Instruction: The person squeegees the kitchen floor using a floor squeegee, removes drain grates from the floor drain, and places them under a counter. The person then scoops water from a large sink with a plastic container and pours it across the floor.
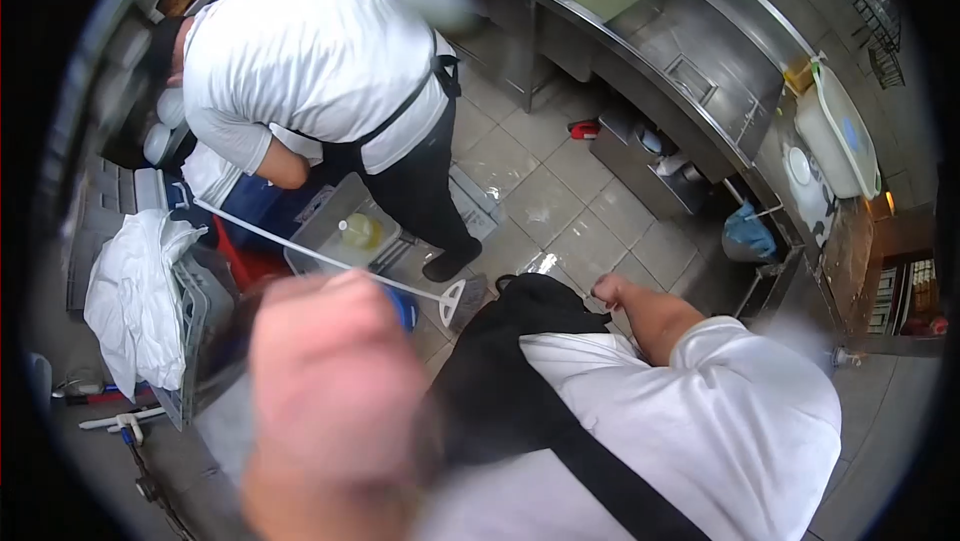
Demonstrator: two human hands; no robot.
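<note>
My left hand [335, 381] is raised close to the camera and heavily blurred; it looks rounded, but its fingers cannot be made out, nor anything in them. Lower down beside my black apron [510, 361], my right hand [607, 291] hangs with its fingers curled, and no object shows in it. Beyond my left hand, a long white pole [300, 246] slants across the view, ending in a white bracket [453, 303] by a grey head. A clear plastic tub [320, 261] with a bottle of yellowish liquid [360, 231] lies past it.
A co-worker [310, 71] in a white shirt bends over at the upper left. White plastic sheeting [140, 291] covers a crate at the left. A steel sink counter [690, 61] runs along the upper right, above wet floor tiles [550, 211]. A blue cloth [748, 229] hangs below it.
</note>
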